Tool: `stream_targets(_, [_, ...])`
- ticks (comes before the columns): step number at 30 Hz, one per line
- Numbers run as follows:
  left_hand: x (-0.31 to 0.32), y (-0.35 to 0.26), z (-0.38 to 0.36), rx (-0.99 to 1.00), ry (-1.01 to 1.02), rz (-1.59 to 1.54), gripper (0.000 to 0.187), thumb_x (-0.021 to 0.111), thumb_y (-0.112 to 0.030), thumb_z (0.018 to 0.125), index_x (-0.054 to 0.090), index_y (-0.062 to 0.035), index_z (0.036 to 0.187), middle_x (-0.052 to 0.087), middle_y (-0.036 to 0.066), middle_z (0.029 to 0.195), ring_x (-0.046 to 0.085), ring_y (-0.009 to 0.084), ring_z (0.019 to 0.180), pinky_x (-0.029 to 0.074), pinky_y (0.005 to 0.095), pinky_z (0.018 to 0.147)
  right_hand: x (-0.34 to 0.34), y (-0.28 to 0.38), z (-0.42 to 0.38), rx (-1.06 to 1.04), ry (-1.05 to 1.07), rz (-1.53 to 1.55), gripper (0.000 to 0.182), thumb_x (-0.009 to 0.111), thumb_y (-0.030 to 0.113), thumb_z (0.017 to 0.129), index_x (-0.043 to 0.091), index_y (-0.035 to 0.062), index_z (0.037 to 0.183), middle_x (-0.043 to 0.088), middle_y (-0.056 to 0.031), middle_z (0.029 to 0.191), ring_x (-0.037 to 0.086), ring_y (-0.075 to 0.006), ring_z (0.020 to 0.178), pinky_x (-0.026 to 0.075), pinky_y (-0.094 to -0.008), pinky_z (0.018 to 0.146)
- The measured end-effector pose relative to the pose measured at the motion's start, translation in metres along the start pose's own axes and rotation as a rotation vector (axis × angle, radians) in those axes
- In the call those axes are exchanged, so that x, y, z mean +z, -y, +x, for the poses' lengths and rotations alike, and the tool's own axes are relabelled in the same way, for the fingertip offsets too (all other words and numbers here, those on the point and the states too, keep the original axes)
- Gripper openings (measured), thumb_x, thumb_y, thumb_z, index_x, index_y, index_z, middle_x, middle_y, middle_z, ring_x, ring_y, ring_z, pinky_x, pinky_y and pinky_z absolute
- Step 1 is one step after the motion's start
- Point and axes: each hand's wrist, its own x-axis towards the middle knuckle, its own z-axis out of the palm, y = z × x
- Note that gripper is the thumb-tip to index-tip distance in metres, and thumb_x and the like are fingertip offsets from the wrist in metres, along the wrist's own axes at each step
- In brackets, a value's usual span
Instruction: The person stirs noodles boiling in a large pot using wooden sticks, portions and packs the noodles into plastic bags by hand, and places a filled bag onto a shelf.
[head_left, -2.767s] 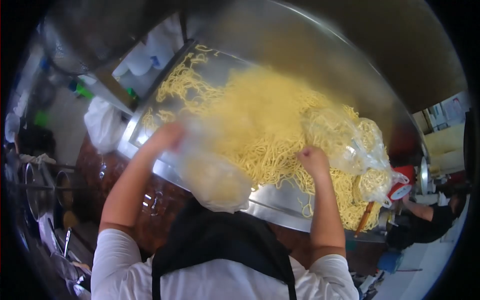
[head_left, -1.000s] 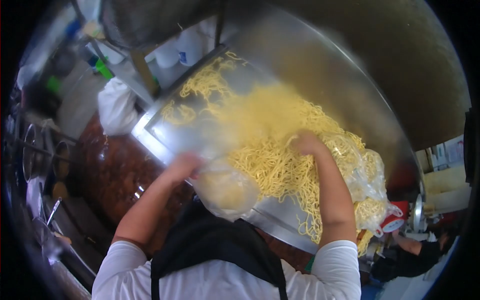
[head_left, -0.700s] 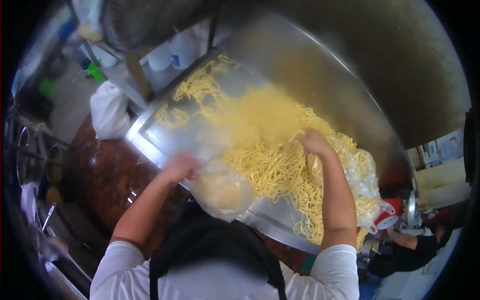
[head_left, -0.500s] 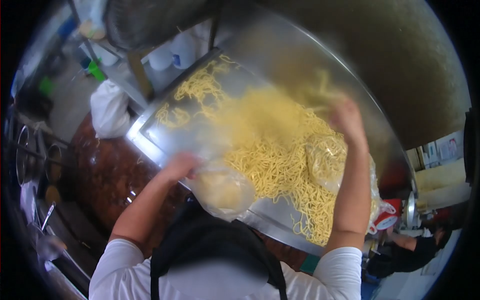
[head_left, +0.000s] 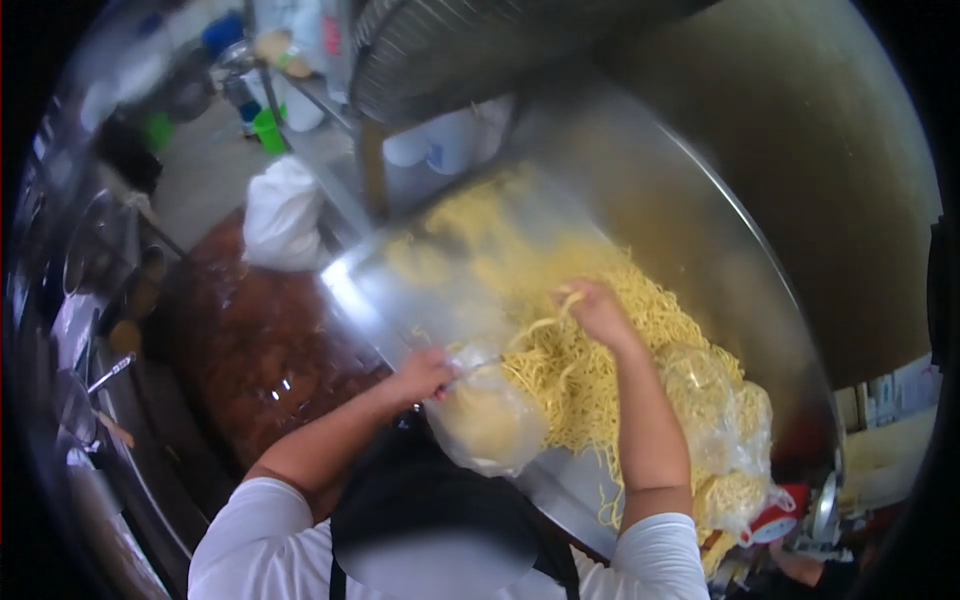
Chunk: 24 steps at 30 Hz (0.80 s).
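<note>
My left hand (head_left: 427, 374) is closed on the rim of a clear plastic bag (head_left: 490, 420), which bulges with pale noodles at the near edge of a steel table (head_left: 560, 480). Yellow noodles (head_left: 650, 310) lie in a wide heap across that table. Over the heap, my right hand (head_left: 592, 308) pinches a few noodle strands that trail down toward the bag's mouth. Right of my right forearm, more clear bags of noodles (head_left: 700, 395) rest against the heap.
A white bag (head_left: 284, 214) stands beyond the reddish-brown wet floor (head_left: 260, 330) at left. A dark ribbed round object (head_left: 440, 60) hangs at the top. Near the lower right are a red-and-white object (head_left: 775, 518) and part of another person's arm (head_left: 797, 566).
My right hand has moved left and nearer, from the far noodles to beside the bag. The view has turned, so the table appears shifted right.
</note>
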Motion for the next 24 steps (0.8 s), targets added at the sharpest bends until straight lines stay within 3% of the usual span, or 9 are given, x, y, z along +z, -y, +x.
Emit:
stream_targets(2, [0.003,0.008,-0.002,0.001,-0.017,-0.030,0.021,0.059,-0.024,0.092,0.063,-0.0040,0.097,0.057,-0.001,0.070,0.054,0.0068,0.055,0.047,0.0216,0.051,0.042,-0.032,0.034,-0.160,0.045,-0.078,0.031,0.053,0.001,0.080,0.070,0.0097,0.104,0.069,-0.0086,0.089,0.063,-0.0185,0.078,0.050,-0.0307,0.070])
stream_targets(6, [0.008,0.015,-0.001,0.053,-0.042,-0.074,0.024,0.059,-0.024,0.092,0.063,-0.0011,0.098,0.058,0.001,0.072,0.055,0.0078,0.058,0.048,0.0228,0.054,0.099,-0.058,0.094,-0.157,0.001,-0.021,0.029,0.057,0.008,0.078,0.070,0.0130,0.104,0.069,-0.0118,0.089,0.065,-0.0231,0.080,0.050,-0.0344,0.073])
stream_targets(8, [0.008,0.016,-0.003,0.059,-0.049,-0.113,0.024,0.059,-0.024,0.092,0.062,-0.0010,0.097,0.058,0.001,0.072,0.055,0.0079,0.059,0.048,0.0230,0.054,0.120,-0.050,0.110,-0.058,-0.008,-0.348,0.032,0.060,0.015,0.078,0.068,0.0155,0.109,0.069,-0.0131,0.094,0.066,-0.0274,0.086,0.051,-0.0379,0.075])
stream_targets(11, [0.006,0.014,-0.004,0.065,-0.033,-0.177,0.024,0.059,-0.025,0.093,0.061,-0.0011,0.095,0.058,0.001,0.073,0.055,0.0081,0.059,0.048,0.0238,0.054,0.149,-0.054,0.131,-0.015,-0.091,-0.555,0.036,0.060,0.018,0.079,0.064,0.0188,0.116,0.069,-0.0124,0.098,0.065,-0.0303,0.093,0.052,-0.0416,0.077])
stream_targets(13, [0.006,0.022,-0.001,0.095,0.006,-0.180,0.022,0.059,-0.023,0.093,0.060,-0.0017,0.094,0.058,0.001,0.074,0.055,0.0085,0.057,0.047,0.0244,0.053,0.153,-0.047,0.140,0.010,-0.040,-0.606,0.035,0.059,0.020,0.080,0.062,0.0151,0.115,0.069,-0.0139,0.100,0.065,-0.0305,0.097,0.052,-0.0422,0.079])
stream_targets(16, [0.006,0.027,-0.001,0.104,-0.003,-0.158,0.027,0.059,-0.030,0.093,0.061,-0.0027,0.097,0.058,0.001,0.074,0.055,0.0088,0.058,0.046,0.0242,0.053,0.149,-0.043,0.142,0.023,0.046,-0.740,0.029,0.056,0.024,0.082,0.061,0.0062,0.104,0.067,-0.0190,0.099,0.065,-0.0329,0.094,0.051,-0.0451,0.080])
stream_targets(20, [-0.018,-0.004,-0.003,0.021,0.015,-0.343,0.034,0.059,-0.036,0.091,0.061,-0.0043,0.101,0.058,0.001,0.073,0.056,0.0103,0.060,0.046,0.0242,0.055,0.127,-0.032,0.122,0.010,-0.003,-0.719,0.031,0.054,0.025,0.082,0.060,0.0059,0.106,0.067,-0.0198,0.097,0.065,-0.0357,0.090,0.050,-0.0465,0.078])
stream_targets(22, [-0.033,-0.017,0.016,0.001,-0.260,-0.195,0.036,0.058,-0.039,0.090,0.063,-0.0052,0.100,0.060,0.005,0.074,0.060,0.0149,0.063,0.049,0.0278,0.059,0.114,-0.024,0.108,-0.004,-0.103,-0.601,0.033,0.054,0.025,0.082,0.058,0.0052,0.107,0.066,-0.0206,0.095,0.064,-0.0381,0.088,0.050,-0.0474,0.077])
stream_targets(24, [-0.047,-0.034,0.037,0.340,-0.489,0.395,0.029,0.059,-0.032,0.087,0.065,-0.0044,0.096,0.064,0.012,0.080,0.064,0.0233,0.068,0.051,0.0365,0.063,0.101,-0.024,0.098,-0.030,-0.139,-0.588,0.034,0.054,0.025,0.082,0.058,0.0051,0.109,0.066,-0.0210,0.095,0.063,-0.0385,0.088,0.050,-0.0474,0.077])
